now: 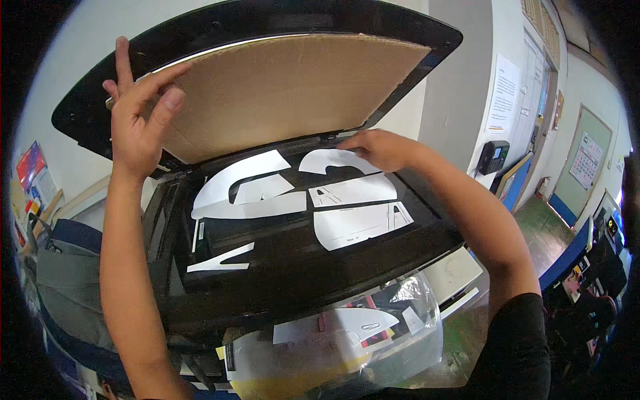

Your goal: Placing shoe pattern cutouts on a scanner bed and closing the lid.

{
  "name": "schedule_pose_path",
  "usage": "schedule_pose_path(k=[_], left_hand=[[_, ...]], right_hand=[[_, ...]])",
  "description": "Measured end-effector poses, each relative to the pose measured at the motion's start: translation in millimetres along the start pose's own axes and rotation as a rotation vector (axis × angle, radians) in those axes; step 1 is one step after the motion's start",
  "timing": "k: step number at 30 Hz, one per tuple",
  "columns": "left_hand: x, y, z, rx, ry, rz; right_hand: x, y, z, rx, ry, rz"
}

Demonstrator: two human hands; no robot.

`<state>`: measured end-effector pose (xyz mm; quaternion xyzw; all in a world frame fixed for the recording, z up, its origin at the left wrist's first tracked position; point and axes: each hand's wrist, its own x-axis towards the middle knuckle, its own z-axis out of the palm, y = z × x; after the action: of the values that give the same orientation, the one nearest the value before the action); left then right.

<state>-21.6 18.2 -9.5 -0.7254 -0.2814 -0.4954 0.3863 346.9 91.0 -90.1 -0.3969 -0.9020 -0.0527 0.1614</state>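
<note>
Fingers spread, my left hand (141,110) is raised at the left side of a raised black lid (400,30) lined with brown cardboard (267,87). White paper cut-outs lie on the black bed (280,253) below. My right hand (380,150) is at the back right of the bed, its bent fingers on a curved paper cut-out (327,160). Beside that piece lie a large hooked cut-out (220,193), a smaller one (263,190) within its curve, a long piece (353,192) and a rounded one with markings (360,225). A V-shaped cut-out (220,262) sits near the front left.
Before the bed's front edge is a clear plastic bag (400,347) with more paper cut-outs (340,325). A dark grey backpack (70,273) stands at the left. Walls rise behind the lid, and a black wall device (493,158) hangs at the right. A green door (581,160) is farther off.
</note>
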Motion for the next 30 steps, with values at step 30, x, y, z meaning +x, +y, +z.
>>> schedule_pose_path(k=[30], left_hand=[[0.5, 7.5, -0.2, -0.034, -0.004, 0.012]], right_hand=[[27.8, 9.7, 33.1, 0.070, -0.273, -0.047]])
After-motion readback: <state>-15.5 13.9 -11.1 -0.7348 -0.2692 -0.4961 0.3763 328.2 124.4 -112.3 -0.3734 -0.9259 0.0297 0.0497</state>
